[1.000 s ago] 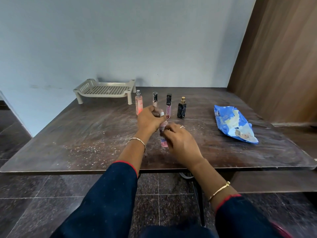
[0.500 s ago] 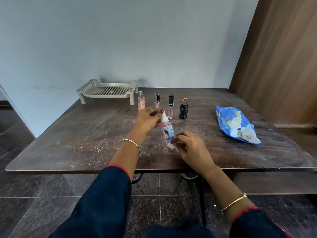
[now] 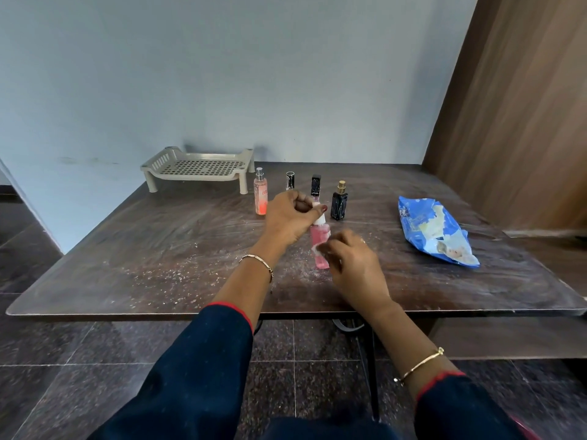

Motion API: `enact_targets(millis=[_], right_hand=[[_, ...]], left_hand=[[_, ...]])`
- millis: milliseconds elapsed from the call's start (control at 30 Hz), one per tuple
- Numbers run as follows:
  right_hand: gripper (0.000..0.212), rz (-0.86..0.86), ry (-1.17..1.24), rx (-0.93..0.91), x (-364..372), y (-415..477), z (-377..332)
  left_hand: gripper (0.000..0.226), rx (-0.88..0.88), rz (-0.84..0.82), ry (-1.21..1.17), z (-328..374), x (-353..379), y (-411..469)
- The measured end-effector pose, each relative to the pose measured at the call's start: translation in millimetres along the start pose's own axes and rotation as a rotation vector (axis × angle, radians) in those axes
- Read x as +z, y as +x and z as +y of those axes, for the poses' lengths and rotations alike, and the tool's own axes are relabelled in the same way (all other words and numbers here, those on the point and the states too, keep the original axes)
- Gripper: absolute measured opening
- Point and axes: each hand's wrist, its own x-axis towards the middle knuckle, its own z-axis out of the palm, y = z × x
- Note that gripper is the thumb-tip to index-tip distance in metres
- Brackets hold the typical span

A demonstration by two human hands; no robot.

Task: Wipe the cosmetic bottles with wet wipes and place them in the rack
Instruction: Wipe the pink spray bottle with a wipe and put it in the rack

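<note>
Gripping pink bottle (image 3: pixel 318 237): left hand (image 3: pixel 290 217), right hand (image 3: pixel 352 265) | speckled brown table (image 3: pixel 158 249) | blue wall (image 3: pixel 222 74)

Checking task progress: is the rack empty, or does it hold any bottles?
Empty: the rack shows only its bare perforated shelf, with no bottle on it.

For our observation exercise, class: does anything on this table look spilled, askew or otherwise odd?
Yes. White specks lie scattered over the dark table, thickest near its front edge, like spilled powder or crumbs. The blue wipes packet lies crumpled at the right.
</note>
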Motion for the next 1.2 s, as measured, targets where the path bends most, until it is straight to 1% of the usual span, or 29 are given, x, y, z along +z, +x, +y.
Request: enact_targets(millis=[100,167,233,300,367,433,567,700,800,1000,1100,1200], right_hand=[[0.010,-0.090,-0.059,-0.005,1.4,-16.6,5.8],[0.010,-0.114,-0.081,0.000,0.0,-16.9,8.0],[0.010,-0.094,-0.081,0.009,-4.2,-9.7,10.1],[0.009,-0.035,-0.075,0.016,-9.1,2.4,10.7],[0.005,0.021,-0.072,0.030,-12.6,14.7,8.3],[0.006,0.039,-0.082,0.016,-12.7,21.0,3.9],[0.015,-0.045,-0.154,-0.032,-7.2,4.9,5.6],[0.013,-0.126,-0.200,0.052,1.0,-18.5,14.5],[0.011,-0.111,-0.142,0.101,-2.6,-20.1,18.8],[0.016,0.025,0.002,0.135,-14.6,5.5,17.7],[0.016,0.088,0.087,0.144,-13.1,17.1,11.2],[0.020,0.113,0.155,0.164,-9.1,21.5,3.4]], left_hand=[[0.017,0.014,0.025,0.057,-0.7,6.2,4.4],[0.018,-0.001,0.022,0.069,-1.5,10.2,7.4],[0.020,-0.019,0.012,0.095,-0.7,13.2,10.6],[0.023,-0.018,-0.001,0.139,2.2,15.2,12.8],[0.022,-0.002,-0.018,0.154,5.5,18.0,13.6],[0.021,0.028,-0.025,0.189,8.3,20.5,13.3],[0.022,0.036,-0.026,0.196,9.0,23.8,15.9],[0.029,0.014,-0.023,0.211,9.8,30.3,18.3],[0.032,0.019,-0.022,0.195,9.8,35.2,17.5],[0.030,0.065,0.056,0.283,12.6,30.4,12.5],[0.041,0.096,0.120,0.401,15.3,21.5,8.3],[0.044,0.101,0.162,0.486,15.6,14.8,1.2]])
